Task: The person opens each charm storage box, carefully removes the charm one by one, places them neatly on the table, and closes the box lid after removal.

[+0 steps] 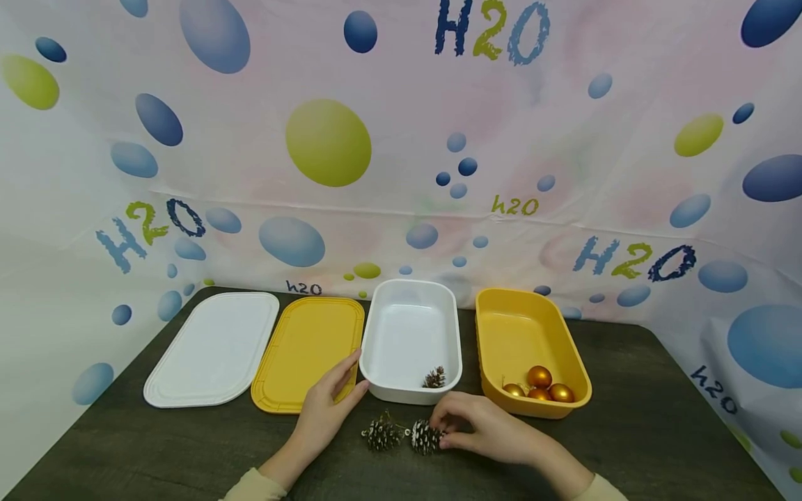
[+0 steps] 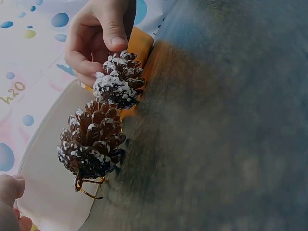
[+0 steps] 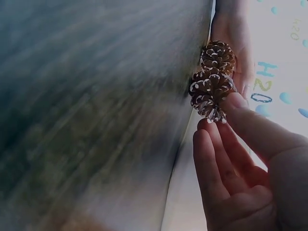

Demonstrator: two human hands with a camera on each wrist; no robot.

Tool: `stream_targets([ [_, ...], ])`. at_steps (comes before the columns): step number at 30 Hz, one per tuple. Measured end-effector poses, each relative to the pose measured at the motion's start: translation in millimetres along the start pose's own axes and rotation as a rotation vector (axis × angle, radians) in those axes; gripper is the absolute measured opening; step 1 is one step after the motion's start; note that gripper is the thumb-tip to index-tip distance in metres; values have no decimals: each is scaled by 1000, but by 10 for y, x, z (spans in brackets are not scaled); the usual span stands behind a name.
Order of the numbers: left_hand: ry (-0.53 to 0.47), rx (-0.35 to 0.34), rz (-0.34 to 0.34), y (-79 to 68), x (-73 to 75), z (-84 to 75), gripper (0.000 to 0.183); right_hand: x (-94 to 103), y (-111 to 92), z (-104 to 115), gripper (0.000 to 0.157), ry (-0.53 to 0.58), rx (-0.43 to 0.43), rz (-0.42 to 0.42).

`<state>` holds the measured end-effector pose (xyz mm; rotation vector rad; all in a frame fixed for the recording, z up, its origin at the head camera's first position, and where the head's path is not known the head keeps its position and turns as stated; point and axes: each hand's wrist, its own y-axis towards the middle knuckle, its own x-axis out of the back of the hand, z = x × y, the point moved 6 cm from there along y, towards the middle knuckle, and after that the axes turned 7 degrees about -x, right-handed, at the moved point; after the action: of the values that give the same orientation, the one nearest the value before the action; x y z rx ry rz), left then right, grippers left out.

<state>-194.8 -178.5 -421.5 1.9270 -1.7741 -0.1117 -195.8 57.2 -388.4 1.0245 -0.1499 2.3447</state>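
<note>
My right hand [image 1: 479,426] pinches a white-tipped pinecone [image 1: 425,438] by its right end, close over the dark table. In the right wrist view the thumb [image 3: 237,100] presses against the scales, the fingertips at the cone's tip. Just left of it lies a second pinecone [image 1: 383,435] with a gold hanging loop [image 2: 92,188]. Beside the front left corner of a white box [image 1: 407,395], my left hand [image 1: 322,410] stretches its fingers along the rim, thumb near the front wall. One more pinecone [image 1: 434,378] sits inside that box.
To the right stands a yellow box [image 1: 514,327] with several shiny orange baubles [image 1: 539,377] at its near end. A yellow lid [image 1: 311,355] and a white lid [image 1: 213,348] lie flat on the left. Behind the table [image 1: 651,410] hangs a printed backdrop [image 1: 401,139].
</note>
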Motion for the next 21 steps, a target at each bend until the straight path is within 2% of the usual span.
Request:
stream_targets([
  [4, -17, -12, 4, 1, 7, -7, 54, 8, 12, 2, 19, -17, -25, 0],
  [12, -13, -11, 5, 7, 8, 2, 54, 48, -7, 54, 20, -88, -2, -25],
  [18, -16, -21, 6, 12, 5, -5, 55, 149, -15, 164, 15, -186, 36, -95],
  [21, -22, -32, 11, 8, -3, -8, 56, 226, 0, 209, 14, -194, 45, -146],
])
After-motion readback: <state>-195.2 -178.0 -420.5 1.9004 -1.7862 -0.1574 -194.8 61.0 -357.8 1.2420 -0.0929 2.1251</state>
